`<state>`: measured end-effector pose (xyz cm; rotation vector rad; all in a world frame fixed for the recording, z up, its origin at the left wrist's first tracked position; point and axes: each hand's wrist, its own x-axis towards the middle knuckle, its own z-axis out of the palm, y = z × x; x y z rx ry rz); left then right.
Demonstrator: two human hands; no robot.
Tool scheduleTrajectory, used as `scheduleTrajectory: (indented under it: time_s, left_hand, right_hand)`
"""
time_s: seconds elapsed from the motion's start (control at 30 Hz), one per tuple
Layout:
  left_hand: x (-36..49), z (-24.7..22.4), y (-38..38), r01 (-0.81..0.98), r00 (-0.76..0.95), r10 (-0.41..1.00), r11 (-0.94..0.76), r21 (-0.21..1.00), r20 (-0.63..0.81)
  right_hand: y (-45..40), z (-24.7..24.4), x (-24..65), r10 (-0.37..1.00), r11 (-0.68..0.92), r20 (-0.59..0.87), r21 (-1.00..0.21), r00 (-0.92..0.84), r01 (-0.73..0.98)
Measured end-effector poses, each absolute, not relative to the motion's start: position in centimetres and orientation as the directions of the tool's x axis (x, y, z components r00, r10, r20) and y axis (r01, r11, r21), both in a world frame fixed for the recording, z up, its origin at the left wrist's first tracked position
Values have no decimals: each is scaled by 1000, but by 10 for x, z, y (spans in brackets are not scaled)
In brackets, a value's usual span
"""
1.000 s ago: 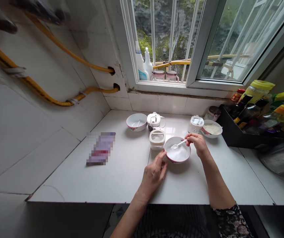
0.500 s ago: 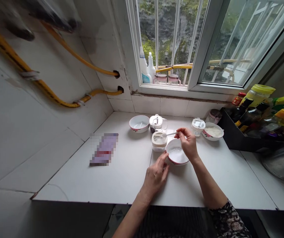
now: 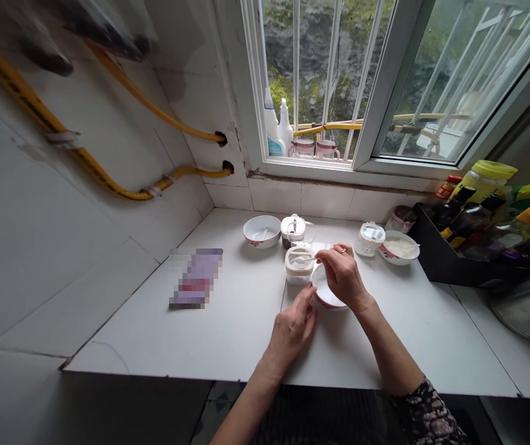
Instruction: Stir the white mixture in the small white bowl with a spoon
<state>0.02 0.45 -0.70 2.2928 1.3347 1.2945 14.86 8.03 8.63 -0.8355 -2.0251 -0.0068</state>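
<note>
My right hand (image 3: 344, 278) pinches the handle of a small white spoon (image 3: 309, 259), whose bowl end is at the open top of a square seasoning jar (image 3: 298, 277) with a beige rim. Whether the spoon carries anything is hard to make out. My left hand (image 3: 295, 324) grips the near left rim of a white bowl (image 3: 330, 301) with a red edge, fingers curled against it. The bowl stands just right of the jar, and my right hand covers much of it from above.
Behind the jar stand another bowl (image 3: 262, 233) and a dark-filled seasoning jar (image 3: 293, 230). To the right are a lidded clear jar (image 3: 369, 238), a bowl of white contents (image 3: 399, 248) and a black box (image 3: 462, 262) of bottles. A blurred purple item (image 3: 196, 279) lies left.
My right hand has shifted left and turned, bringing the spoon's end further over the jar's opening. My left hand stays on the bowl's rim. The view has moved slightly.
</note>
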Motion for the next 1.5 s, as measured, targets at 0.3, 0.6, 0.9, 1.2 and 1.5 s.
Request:
scheduleTrajectory:
  time_s: [0.3, 0.6, 0.9, 1.2, 1.5]
  left_hand:
    - [-1, -3, 3, 611, 223, 796, -564, 556, 562]
    - [-1, 0, 1, 602, 214, 812, -547, 581, 543]
    - [-2, 2, -1, 610, 213, 834, -521, 597, 510]
    - [-3, -1, 0, 618, 231, 802, -558, 553, 550]
    - [-3, -1, 1, 625, 249, 797, -566, 537, 551]
  right_hand:
    - [87, 75, 189, 939, 318, 333, -936, 85, 153]
    - [75, 86, 219, 862, 494, 440, -616, -251, 614]
    - [76, 77, 209, 921, 381, 256, -751, -293, 540]
    - [86, 76, 215, 995, 99, 91, -975, -49, 200]
    - [94, 70, 222, 1000, 14, 13, -998, -22, 59]
